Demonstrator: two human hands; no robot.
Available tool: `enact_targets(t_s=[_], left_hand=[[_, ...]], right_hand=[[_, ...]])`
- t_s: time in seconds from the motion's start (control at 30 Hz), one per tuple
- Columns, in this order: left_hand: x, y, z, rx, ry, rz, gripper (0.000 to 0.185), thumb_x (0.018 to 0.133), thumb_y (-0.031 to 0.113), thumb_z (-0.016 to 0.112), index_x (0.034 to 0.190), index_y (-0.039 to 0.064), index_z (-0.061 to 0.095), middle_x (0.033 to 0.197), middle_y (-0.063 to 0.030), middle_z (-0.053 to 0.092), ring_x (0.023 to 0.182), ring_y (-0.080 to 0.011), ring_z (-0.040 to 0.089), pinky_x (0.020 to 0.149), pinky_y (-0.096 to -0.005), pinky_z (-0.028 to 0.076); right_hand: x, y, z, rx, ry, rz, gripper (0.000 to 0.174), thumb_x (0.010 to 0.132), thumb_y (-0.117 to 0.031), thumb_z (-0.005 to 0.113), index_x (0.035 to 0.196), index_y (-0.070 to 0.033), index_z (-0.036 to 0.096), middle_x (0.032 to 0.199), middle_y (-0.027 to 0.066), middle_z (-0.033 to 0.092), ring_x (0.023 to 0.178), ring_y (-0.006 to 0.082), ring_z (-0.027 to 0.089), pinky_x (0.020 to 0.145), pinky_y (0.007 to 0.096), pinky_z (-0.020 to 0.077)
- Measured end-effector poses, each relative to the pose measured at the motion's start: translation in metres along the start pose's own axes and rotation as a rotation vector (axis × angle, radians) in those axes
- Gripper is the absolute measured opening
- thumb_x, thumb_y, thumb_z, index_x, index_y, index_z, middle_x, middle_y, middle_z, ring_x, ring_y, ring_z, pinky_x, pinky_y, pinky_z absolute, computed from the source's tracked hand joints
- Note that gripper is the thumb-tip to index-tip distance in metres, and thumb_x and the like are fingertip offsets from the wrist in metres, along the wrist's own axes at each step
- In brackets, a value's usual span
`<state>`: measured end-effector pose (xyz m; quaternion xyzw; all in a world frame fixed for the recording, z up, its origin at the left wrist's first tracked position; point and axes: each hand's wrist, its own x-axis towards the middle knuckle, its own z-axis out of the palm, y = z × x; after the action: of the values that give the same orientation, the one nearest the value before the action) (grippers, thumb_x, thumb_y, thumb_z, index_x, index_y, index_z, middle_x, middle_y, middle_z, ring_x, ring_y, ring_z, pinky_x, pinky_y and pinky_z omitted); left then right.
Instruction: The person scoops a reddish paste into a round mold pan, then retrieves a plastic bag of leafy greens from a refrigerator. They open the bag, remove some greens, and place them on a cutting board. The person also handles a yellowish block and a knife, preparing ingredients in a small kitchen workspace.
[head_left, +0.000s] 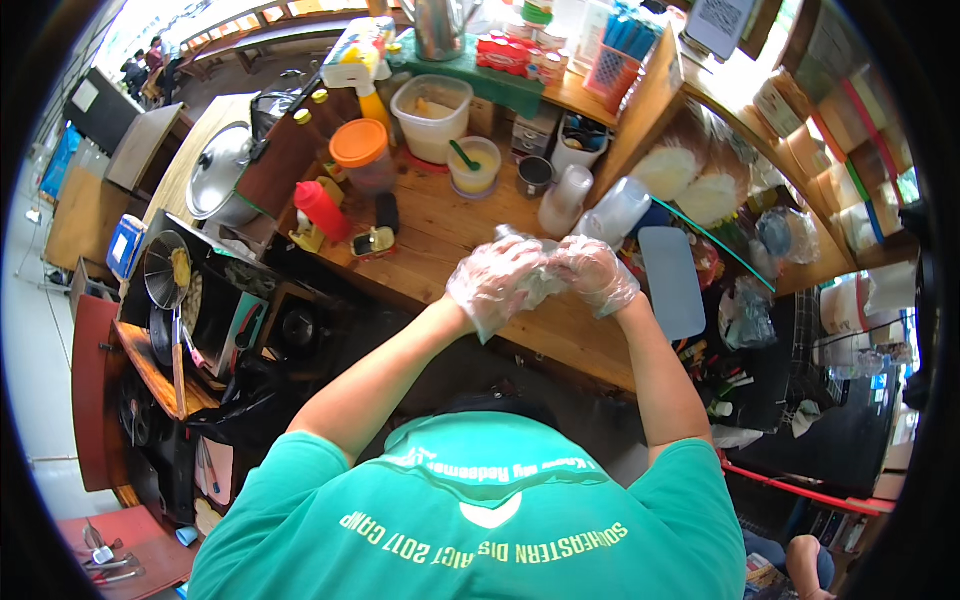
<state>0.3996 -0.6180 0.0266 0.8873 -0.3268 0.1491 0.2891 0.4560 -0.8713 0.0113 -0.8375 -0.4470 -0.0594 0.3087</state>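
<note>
Both my hands wear clear plastic gloves and meet over the front part of the wooden counter (420, 262). My left hand (504, 276) has its fingers bent against thin clear plastic (549, 277) between the hands. My right hand (592, 271) pinches the same plastic from the other side. Whether it is a loose sheet or part of a glove cannot be told. Beyond the hands stand stacked clear plastic cups (566, 196), a dark metal cup (535, 176) and a tub of yellow spread (474, 166) with a green spoon (465, 155) in it.
Left on the counter are a red squeeze bottle (321, 210), an orange-lidded container (361, 154) and an opened tin (373, 242). A large tub (433, 116) stands behind. A wire skimmer (168, 271) lies far left. A blue-grey board (671, 283) is at right. Another person's arm (804, 566) shows bottom right.
</note>
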Motion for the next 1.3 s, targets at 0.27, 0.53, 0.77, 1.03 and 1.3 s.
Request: enact_targets(t_s=[0.27, 0.53, 0.77, 1.03, 1.3], left_hand=[[0.011, 0.009, 0.046, 0.192, -0.527, -0.034, 0.014, 0.086, 0.02, 0.068, 0.098, 0.011, 0.069, 0.094, -0.0137, 0.076, 0.089, -0.0347, 0.073, 0.082, -0.0479, 0.057], [0.002, -0.018, 0.085, -0.273, -0.525, 0.179, 0.053, 0.087, 0.029, 0.068, 0.137, 0.014, 0.062, 0.114, -0.0153, 0.075, 0.099, -0.0404, 0.07, 0.084, -0.0518, 0.055], [0.045, -0.007, 0.108, 0.0, -0.911, -0.248, 0.087, 0.082, 0.057, 0.075, 0.147, 0.006, 0.047, 0.107, -0.0257, 0.074, 0.099, -0.0439, 0.072, 0.087, -0.051, 0.058], [0.071, -0.003, 0.102, 0.136, -1.139, -0.164, 0.101, 0.08, 0.048, 0.078, 0.159, 0.007, 0.029, 0.115, -0.0224, 0.074, 0.106, -0.0392, 0.073, 0.09, -0.0467, 0.059], [0.062, -0.009, 0.126, -0.072, -0.971, 0.212, 0.036, 0.087, 0.02, 0.067, 0.12, 0.005, 0.066, 0.106, -0.0195, 0.076, 0.103, -0.0368, 0.073, 0.086, -0.0484, 0.059]], right_hand=[[-0.043, -0.022, -0.023, -0.194, 0.051, -0.023, 0.009, 0.081, -0.009, 0.071, 0.09, -0.011, 0.07, 0.094, 0.0063, 0.07, 0.087, 0.0285, 0.068, 0.074, 0.0403, 0.0588], [-0.067, -0.035, 0.007, -0.286, 0.059, 0.105, 0.01, 0.079, -0.012, 0.072, 0.088, -0.014, 0.072, 0.108, -0.0014, 0.071, 0.097, 0.0255, 0.067, 0.08, 0.0385, 0.0573], [-0.085, -0.053, 0.002, -0.359, -0.09, 0.474, 0.009, 0.073, -0.016, 0.076, 0.081, -0.012, 0.073, 0.117, -0.0048, 0.072, 0.119, 0.0264, 0.06, 0.103, 0.0432, 0.0474], [-0.082, -0.048, 0.017, -0.45, -0.636, 0.723, 0.02, 0.086, -0.025, 0.067, 0.096, -0.013, 0.08, 0.104, 0.0105, 0.075, 0.109, 0.0301, 0.066, 0.1, 0.0437, 0.0451], [-0.1, -0.034, 0.054, -0.407, -0.381, 1.154, 0.035, 0.089, -0.024, 0.065, 0.121, -0.016, 0.076, 0.099, 0.0172, 0.075, 0.099, 0.033, 0.07, 0.089, 0.0479, 0.0515]])
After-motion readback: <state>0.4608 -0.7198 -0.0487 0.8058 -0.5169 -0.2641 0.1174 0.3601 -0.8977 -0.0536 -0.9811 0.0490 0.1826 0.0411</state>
